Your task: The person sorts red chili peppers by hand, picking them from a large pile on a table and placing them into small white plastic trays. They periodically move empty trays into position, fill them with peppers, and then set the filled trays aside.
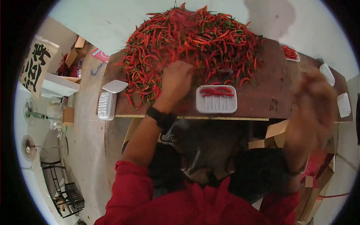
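Observation:
A big heap of red chili peppers (221, 41) with green stems covers the back of the brown table (258, 101). At the heap's front edge is my left hand (177, 77), a dark band on its wrist. Its fingers are curled in toward the peppers, and the fingertips and anything in them are hidden. To the right of it, a white ribbed tray (216, 105) holds several red chilies (216, 91) along its far side. My right hand (315, 93) is raised at the table's right side, smeared by motion, so its fingers cannot be made out.
Stacked white trays (107, 106) stand at the table's left edge, a tilted tray (115, 86) beside them. More white trays (343, 105) lie at the right. A tray of chilies (290, 53) sits at the back right. Cardboard boxes (276, 133) are below the table.

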Motion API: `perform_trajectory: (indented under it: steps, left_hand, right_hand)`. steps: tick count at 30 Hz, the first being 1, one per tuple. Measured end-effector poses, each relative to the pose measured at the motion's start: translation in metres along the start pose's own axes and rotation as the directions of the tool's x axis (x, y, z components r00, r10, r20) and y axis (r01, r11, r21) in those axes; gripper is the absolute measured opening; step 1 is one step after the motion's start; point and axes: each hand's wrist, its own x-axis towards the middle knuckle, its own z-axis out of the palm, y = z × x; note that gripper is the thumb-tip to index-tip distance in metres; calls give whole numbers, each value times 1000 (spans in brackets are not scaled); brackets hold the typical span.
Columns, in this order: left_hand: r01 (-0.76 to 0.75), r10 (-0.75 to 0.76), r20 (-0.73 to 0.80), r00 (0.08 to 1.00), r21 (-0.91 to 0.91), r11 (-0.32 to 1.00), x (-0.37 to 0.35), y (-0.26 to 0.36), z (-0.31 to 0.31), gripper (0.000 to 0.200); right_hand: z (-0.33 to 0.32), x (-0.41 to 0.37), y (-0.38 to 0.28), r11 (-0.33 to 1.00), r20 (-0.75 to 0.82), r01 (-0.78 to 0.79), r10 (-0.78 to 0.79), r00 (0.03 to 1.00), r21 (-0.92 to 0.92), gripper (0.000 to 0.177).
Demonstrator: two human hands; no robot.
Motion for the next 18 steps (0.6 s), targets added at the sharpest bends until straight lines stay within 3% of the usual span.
perform_trajectory:
  steps: [2, 4, 7, 14, 16, 18]
  left_hand:
    - [-8, 8, -6, 1000, 70, 998, -1, -4, 1, 17]
    - [4, -31, 101, 994, 261, 965, -4, -9, 5, 18]
    - [-7, -44, 154, 987, 314, 949, -3, -11, 2, 19]
    - [-21, -24, 155, 988, 279, 960, -13, -21, 9, 15]
    - [-56, 11, 177, 984, 248, 967, -14, -17, 2, 15]
    - [14, -43, 182, 982, 156, 988, -14, -12, -10, 15]
  right_hand:
    - [10, -2, 23, 958, -29, -285, 284, 958, -43, 11]
    - [10, -13, 45, 871, 36, -393, 421, 906, -296, 11]
    - [17, -23, 55, 807, 187, -372, 497, 847, -459, 15]
    - [45, -46, 75, 846, 341, -308, 471, 814, -435, 15]
    - [49, -50, 77, 848, 423, -307, 491, 762, -431, 15]
    - [51, -56, 83, 829, 426, -346, 532, 732, -440, 15]
